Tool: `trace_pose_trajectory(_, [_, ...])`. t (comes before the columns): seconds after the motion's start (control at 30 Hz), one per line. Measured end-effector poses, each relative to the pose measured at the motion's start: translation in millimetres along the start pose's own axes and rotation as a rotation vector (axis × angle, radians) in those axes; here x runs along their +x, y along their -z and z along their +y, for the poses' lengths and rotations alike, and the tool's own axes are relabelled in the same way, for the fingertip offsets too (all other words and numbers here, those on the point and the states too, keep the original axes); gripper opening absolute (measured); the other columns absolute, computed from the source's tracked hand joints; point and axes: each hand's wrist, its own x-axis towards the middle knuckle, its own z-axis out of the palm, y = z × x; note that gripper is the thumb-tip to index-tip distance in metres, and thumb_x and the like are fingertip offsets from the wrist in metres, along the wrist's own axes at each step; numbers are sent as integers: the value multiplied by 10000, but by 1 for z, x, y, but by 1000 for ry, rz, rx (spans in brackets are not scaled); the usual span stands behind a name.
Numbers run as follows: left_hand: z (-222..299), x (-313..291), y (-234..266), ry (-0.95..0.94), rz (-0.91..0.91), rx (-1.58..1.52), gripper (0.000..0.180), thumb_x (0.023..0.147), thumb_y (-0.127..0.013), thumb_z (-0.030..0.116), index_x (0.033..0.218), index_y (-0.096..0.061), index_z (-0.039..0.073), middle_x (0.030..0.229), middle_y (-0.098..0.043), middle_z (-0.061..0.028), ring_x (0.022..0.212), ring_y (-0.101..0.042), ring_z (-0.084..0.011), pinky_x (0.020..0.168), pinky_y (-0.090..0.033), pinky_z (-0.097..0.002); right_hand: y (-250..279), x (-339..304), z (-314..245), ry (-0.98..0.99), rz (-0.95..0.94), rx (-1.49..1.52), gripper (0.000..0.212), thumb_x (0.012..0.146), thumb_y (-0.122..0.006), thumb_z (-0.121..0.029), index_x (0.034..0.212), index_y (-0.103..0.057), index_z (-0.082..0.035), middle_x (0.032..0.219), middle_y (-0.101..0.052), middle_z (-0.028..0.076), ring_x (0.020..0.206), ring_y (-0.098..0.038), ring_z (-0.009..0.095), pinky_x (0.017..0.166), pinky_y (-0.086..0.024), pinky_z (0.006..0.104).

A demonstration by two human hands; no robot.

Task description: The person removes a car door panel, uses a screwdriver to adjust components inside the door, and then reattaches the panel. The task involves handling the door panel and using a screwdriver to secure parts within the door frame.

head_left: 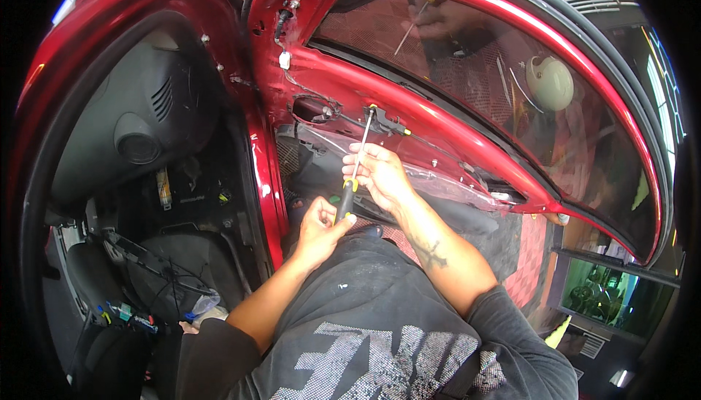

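My left hand (pixel 318 239) is closed round the black and yellow handle of a screwdriver (pixel 346 201). Farther up, the fingers of my right hand (pixel 382 179) close about its thin metal shaft. The shaft points away from me, and its tip meets a small black fitting (pixel 390 124) with yellow ends on the bare inner side of a red car door (pixel 438 137). Whether the tip sits in a screw is too small to tell. Beside the fitting, a cable or rod runs along the door past an opening (pixel 312 110).
The open car body stands on the left, with a grey dashboard (pixel 109 108) and a dark seat (pixel 168 261) carrying cables and small items. Clear plastic film (pixel 438 185) hangs along the door. A pale helmet (pixel 550 83) shows in the door's window glass.
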Motion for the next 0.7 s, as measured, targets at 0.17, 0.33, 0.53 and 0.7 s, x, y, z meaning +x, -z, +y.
trace_pose_trajectory(0.17, [34,-6,-17,-87,205,502,489,864,-960,194,965,-489,105,779,-561,30,700,-511,-65,620,-447,-279,0,0,1,4,10,13,314,1164,-543,-120,1434,-589,34,1189,-740,193,1017,-764,272,867,-656,423])
trace_pose_trajectory(0.33, [13,0,-7,0,166,273,313,990,-859,235,1024,-598,67,792,-592,25,712,-528,-67,640,-444,-265,-5,2,0,22,62,-37,239,1123,-642,-115,1326,-659,10,1121,-770,158,956,-783,230,830,-669,383])
trace_pose_trajectory(0.53, [25,0,-1,399,-50,-375,457,1221,-423,403,1112,-671,36,793,-616,4,683,-510,-119,644,-428,-287,-9,5,4,31,222,-111,187,1067,-751,-131,1210,-702,-21,999,-784,100,882,-782,199,786,-648,352])
trace_pose_trajectory(0.7, [-14,21,15,676,-534,-1226,549,1174,-398,524,1055,-657,54,659,-506,-22,644,-471,-169,604,-408,-317,-7,2,7,-4,30,95,195,1093,-712,-150,1229,-720,-11,1066,-797,126,912,-802,239,812,-640,379])
